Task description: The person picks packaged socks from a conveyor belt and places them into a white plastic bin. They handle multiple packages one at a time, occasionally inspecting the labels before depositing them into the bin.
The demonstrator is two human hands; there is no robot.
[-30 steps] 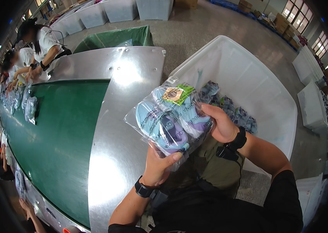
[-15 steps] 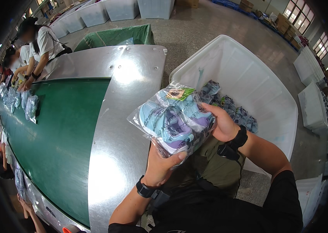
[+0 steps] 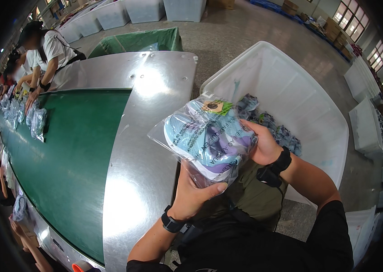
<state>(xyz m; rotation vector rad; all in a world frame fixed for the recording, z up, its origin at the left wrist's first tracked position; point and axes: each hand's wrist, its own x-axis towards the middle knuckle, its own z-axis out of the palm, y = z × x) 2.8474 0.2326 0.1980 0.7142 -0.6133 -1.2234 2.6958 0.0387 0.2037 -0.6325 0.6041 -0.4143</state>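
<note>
A clear plastic bag with a pair of light blue and purple shoes is held up in front of me, between the metal table edge and the white bin. My left hand grips its near lower corner, thumb on top. On the right side my right hand clasps the bag, fingers mostly hidden beneath it. A green and orange tag shows through the plastic at the far end. Beyond my right hand, several similar bagged packs lie inside the big white bin.
To my left a green conveyor belt runs within a shiny metal frame. Bagged packs lie on its far left, beside a co-worker. Another person's hand holds a pack at lower left. A green cart stands beyond.
The bagged shoes have shifted slightly right and turned, showing more of the shoes' sides. My hands moved along with them. At lower left, the other person's pack has moved up.
</note>
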